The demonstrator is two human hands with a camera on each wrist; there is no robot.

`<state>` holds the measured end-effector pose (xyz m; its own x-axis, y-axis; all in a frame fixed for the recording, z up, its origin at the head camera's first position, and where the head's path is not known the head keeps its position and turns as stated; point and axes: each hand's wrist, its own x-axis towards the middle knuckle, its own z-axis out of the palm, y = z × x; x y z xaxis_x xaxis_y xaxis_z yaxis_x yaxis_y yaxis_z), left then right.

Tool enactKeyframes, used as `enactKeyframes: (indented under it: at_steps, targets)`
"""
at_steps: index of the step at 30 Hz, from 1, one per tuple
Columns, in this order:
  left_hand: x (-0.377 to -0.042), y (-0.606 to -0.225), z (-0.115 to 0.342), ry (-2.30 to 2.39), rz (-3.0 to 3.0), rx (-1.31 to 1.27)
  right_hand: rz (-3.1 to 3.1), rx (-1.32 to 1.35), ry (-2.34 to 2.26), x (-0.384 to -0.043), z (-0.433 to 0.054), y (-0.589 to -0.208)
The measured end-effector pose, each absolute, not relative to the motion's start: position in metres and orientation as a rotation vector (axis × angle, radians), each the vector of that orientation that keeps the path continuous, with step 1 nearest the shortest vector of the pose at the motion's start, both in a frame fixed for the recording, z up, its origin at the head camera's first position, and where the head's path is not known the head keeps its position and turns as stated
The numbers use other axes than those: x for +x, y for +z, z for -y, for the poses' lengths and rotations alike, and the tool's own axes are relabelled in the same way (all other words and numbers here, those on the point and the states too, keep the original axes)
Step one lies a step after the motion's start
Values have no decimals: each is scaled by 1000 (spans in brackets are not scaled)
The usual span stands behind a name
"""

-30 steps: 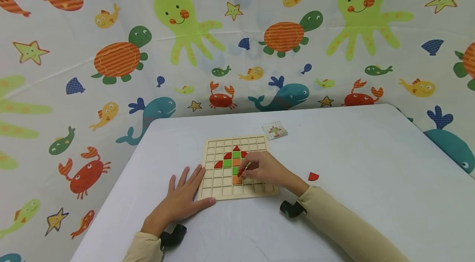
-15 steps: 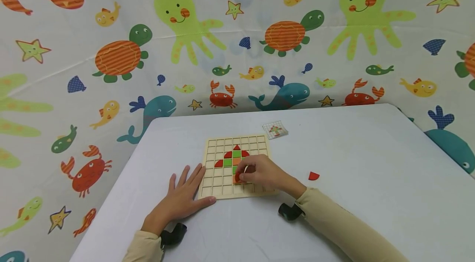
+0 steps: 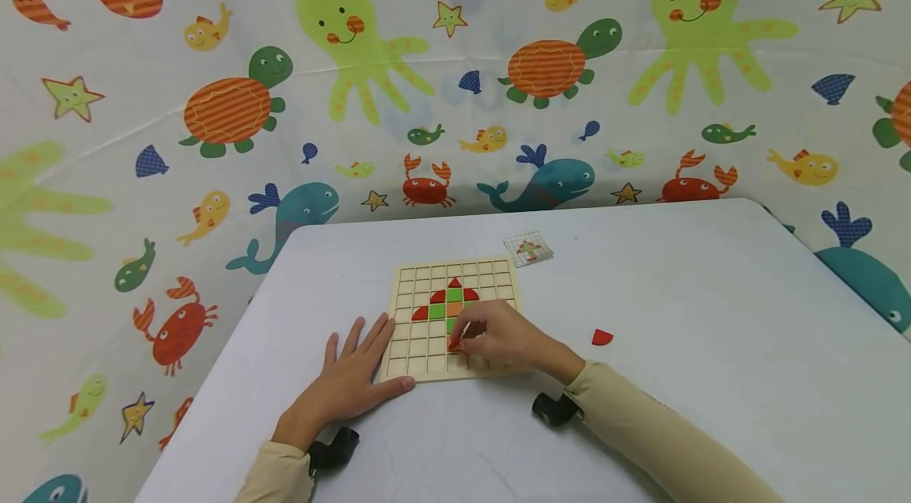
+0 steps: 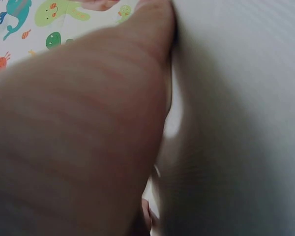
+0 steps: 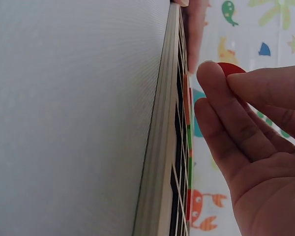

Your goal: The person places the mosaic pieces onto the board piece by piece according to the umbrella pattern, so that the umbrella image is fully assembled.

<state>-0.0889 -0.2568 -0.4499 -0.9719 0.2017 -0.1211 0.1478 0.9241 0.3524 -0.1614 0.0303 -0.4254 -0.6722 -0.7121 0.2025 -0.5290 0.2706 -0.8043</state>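
Note:
My right hand (image 3: 498,335) pinches a red piece (image 5: 231,69) between thumb and fingers, close over the lower middle of a wooden grid board (image 3: 413,349). In the right wrist view the red piece shows only as a curved edge above the fingertips. On the board, red, green (image 3: 436,312) and orange (image 3: 454,308) tiles form a stepped figure with a red triangle (image 3: 455,283) at its top. My left hand (image 3: 349,384) lies flat with spread fingers, its fingertips at the board's left edge and its thumb at the lower left corner.
A loose red quarter-round piece (image 3: 602,338) lies on the white table (image 3: 697,289) right of the board. A small pattern card (image 3: 528,248) with a printed grid figure rests beyond the board's upper right corner. A sea-animal curtain (image 3: 398,52) hangs behind the table.
My right hand has moved slightly down the board with the red piece, which now overlaps the lower orange tile. The left hand has stayed in place.

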Motion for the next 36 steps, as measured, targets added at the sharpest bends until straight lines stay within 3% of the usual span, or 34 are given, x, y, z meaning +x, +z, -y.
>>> enactKeyframes:
  at_steps: [36]
  targets:
    - [-86, -444, 255, 541, -2908, 259, -2359, -1307, -1202, -160, -29, -430]
